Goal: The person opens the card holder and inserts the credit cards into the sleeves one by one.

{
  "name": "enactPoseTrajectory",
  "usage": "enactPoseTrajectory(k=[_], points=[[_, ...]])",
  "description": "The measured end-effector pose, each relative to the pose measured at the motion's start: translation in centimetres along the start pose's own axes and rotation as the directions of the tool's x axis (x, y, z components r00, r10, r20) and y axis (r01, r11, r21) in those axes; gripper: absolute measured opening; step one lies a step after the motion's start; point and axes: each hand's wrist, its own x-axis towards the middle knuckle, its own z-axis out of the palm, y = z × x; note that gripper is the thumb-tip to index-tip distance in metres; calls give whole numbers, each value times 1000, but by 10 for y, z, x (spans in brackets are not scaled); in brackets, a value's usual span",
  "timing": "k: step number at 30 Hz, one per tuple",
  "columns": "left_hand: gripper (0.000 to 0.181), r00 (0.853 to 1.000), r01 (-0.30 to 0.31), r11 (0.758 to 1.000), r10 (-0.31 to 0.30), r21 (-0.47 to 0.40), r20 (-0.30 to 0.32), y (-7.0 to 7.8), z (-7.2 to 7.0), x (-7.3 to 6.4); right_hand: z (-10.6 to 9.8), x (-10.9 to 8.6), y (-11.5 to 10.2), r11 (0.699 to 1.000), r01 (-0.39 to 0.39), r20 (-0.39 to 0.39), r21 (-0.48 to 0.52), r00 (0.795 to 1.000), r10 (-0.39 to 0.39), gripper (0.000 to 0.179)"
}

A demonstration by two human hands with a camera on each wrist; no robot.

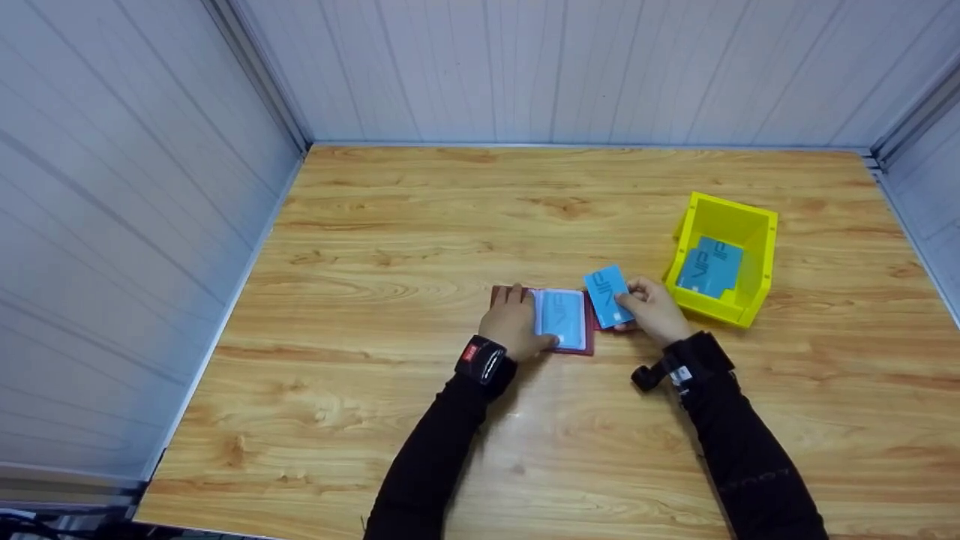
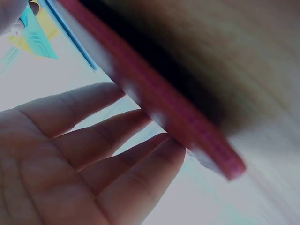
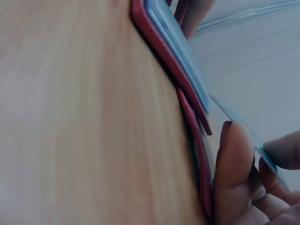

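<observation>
A red card holder (image 1: 589,346) lies spread on the table, with clear sleeve pages inside. A blue VIP card (image 1: 560,309) shows in its top sleeve. My left hand (image 1: 511,327) rests on the holder's left part, fingertips on the cover and thumb at the sleeve's lower edge. In the left wrist view the fingers (image 2: 136,183) lie fairly straight against the red cover (image 2: 187,117). My right hand (image 1: 658,311) pinches another blue VIP card (image 1: 604,291) between thumb and fingers, tilted over the holder's right flap. The right wrist view shows this card (image 3: 234,117) edge-on.
A yellow bin (image 1: 729,313) stands just right of my right hand, with several blue VIP cards (image 1: 709,266) in it. The wood-patterned table (image 1: 390,225) is bounded by white panel walls (image 1: 525,75) at the back and sides.
</observation>
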Motion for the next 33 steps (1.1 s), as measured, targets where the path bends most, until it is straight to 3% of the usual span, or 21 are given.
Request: enactPoseTrajectory(k=[5,11,17,22,28,33], points=[[86,1000,-26,999,26,-21,5,9,-1,-2,-1,0,1,1000,-21,-7,20,1000,22,10],[82,1000,-22,999,22,-34,1,30,1,-1,-2,0,3,1000,1,-13,19,1000,-1,11],[89,998,46,991,-41,126,-39,49,11,5,-3,-2,3,999,-1,-6,40,1000,1,11],[94,996,69,976,-57,207,-65,54,14,8,-3,-3,3,999,-10,-2,51,1000,10,11],[87,998,48,986,-43,158,-38,52,10,7,-3,-1,5,999,-31,-15,35,999,32,9],[79,999,48,997,-48,61,5,47,4,6,-4,0,7,999,-36,-18,32,999,37,10]])
